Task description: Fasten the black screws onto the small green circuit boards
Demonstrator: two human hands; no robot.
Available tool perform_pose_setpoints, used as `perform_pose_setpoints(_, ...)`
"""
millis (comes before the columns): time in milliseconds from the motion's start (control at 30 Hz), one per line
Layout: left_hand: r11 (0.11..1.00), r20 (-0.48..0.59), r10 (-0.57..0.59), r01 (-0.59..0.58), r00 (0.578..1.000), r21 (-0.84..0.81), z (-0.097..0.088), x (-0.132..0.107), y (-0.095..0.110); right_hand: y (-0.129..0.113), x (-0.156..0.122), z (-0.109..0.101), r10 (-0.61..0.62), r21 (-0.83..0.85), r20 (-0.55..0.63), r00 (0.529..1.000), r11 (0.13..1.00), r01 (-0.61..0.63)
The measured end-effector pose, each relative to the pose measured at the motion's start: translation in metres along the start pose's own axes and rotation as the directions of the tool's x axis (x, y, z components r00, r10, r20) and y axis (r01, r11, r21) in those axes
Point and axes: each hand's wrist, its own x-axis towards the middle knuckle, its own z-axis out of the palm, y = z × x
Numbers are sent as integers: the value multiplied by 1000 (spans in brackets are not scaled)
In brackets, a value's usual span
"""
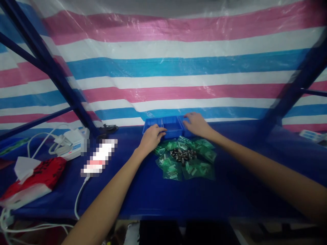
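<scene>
Small blue plastic bins (pixel 173 131) stand side by side at the back of the table, against the striped sheet. My left hand (pixel 152 136) is at their front, thumb and index finger closed on the front rim near the divider between two bins. Over the right-hand bin, my right hand (pixel 196 123) has its fingers spread and bent, and nothing shows in its grip. In front of the bins lies a ring of green-tinted clear plastic bags (pixel 200 168) with small pale pieces inside. A pile of small dark and metallic parts (pixel 183 154) sits in its middle.
To the left are a lit phone (pixel 100 157) on a white cable, a white power strip (pixel 76 146) with plugs, and a red-and-white tissue pack (pixel 38 178). Blue metal posts (pixel 55 73) frame both sides. A white object (pixel 313 135) lies at far right.
</scene>
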Motion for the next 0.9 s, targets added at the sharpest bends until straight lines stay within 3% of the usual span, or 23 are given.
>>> perform_pose_setpoints(100,999,-5,19,-19,1000,-35,1,2,-2,25,-20,-15,171,2,-100,980,985,-172)
perform_pose_setpoints(167,998,-8,38,-38,999,-55,1,2,-4,37,-32,-21,329,125,-25,944,938,-324)
perform_pose_setpoints(233,996,-14,45,-46,999,-73,1,3,-4,43,-38,-23,399,205,63,915,892,-403)
perform_pose_setpoints(567,992,-39,52,-56,998,-113,2,3,-3,50,-37,-5,414,424,158,896,791,-441)
perform_pose_setpoints(767,990,-34,83,-86,996,-115,-2,2,-2,46,-31,-2,467,419,158,870,766,-488)
perform_pose_setpoints(900,996,-4,25,-26,1000,-90,-6,0,-2,36,-29,-6,477,373,129,870,789,-488)
